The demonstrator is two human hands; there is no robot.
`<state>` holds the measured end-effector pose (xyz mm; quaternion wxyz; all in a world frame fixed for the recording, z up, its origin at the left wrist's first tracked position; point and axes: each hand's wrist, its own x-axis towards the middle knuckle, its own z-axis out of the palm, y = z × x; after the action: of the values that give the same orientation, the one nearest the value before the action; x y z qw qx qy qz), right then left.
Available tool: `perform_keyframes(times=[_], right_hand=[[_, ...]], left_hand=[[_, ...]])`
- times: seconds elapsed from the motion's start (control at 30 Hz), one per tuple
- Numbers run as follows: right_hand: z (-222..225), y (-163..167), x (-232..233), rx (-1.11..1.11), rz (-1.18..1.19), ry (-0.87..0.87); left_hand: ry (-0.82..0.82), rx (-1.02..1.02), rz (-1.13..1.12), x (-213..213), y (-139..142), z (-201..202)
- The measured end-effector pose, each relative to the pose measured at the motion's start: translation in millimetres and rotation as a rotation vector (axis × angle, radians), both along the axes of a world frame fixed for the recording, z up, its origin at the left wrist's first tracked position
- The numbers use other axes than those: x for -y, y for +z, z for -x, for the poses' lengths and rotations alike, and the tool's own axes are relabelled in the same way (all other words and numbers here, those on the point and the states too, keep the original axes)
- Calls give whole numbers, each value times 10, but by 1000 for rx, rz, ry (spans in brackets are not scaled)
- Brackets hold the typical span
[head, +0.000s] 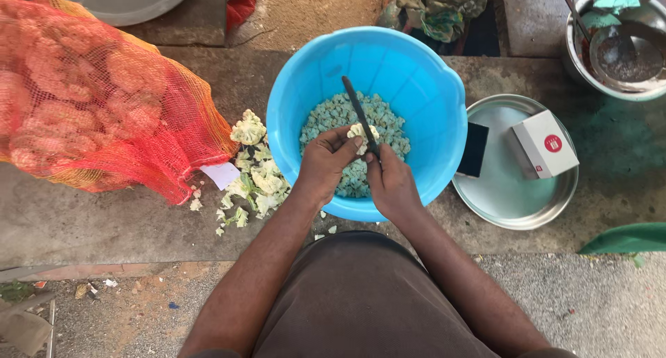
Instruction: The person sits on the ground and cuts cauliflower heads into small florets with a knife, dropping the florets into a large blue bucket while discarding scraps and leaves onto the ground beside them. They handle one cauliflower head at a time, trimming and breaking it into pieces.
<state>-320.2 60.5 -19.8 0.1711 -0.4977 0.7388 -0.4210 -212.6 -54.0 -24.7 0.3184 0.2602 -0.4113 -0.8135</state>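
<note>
While I hold a small pale cauliflower floret (362, 134) over the round bright blue plastic tub (423, 87) at the centre of the frame, I am in the trimming step: cut pieces already cover the tub floor, so I judge the work well along. My left hand (325, 165) is closed on the floret, thumb and fingers pinching it from the left. My right hand (390, 182) is clamped around the handle of a slim dark-bladed knife (359, 115), whose blade runs up and to the left from my fist, across the floret, tip aimed at the far wall of the tub. Both forearms converge from the bottom of the frame, wrists close together above the near rim.

The next move, as I judge it, calls for a short controlled cut with my left thumb kept out of the blade path, so that the piece drops inside the tub.

A heap of white and green cauliflower trimmings (253, 174) lies just left of the tub, beside a bulging orange net sack of cauliflower (90, 101) at upper left. A shallow round steel tray (513, 205) sits right of the tub.
</note>
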Motion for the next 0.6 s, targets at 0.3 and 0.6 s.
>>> perform_keyframes(times=[0.3, 0.6], right_hand=[[211, 88, 61, 182, -162, -119], [-73, 196, -114, -361, -52, 71]], left_hand=[[-47, -52, 4, 108, 88, -130], [-55, 57, 115, 140, 42, -245]])
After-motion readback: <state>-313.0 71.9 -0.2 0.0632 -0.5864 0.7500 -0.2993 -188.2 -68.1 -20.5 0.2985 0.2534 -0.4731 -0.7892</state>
